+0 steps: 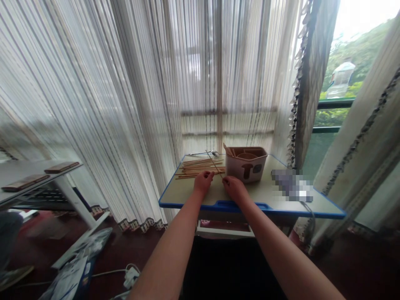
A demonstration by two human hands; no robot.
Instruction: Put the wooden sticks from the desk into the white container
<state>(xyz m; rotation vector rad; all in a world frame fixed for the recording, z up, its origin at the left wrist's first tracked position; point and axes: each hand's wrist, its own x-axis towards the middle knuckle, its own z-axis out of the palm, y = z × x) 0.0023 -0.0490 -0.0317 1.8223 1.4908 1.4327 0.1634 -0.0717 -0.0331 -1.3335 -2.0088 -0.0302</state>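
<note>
My right hand (233,186) is closed in a pinch on the near end of a thin chopstick (214,162), which slants up and away to the left. My left hand (203,181) is beside it with curled fingers, close to the ends of several loose wooden chopsticks (196,167) lying roughly side by side. What the left fingertips hold, if anything, is too small to make out. Just beyond my right hand stands a pale box (237,170) with a brown divided inside and a mushroom picture; a few sticks lean in its left corner.
The small desk (187,196) has a blue edge. A metal utensil (214,153) lies at its back, and a blurred-out object (292,184) with a cable is on the right. Curtains hang behind. At left, another table (62,175) and a person's leg (9,237) show.
</note>
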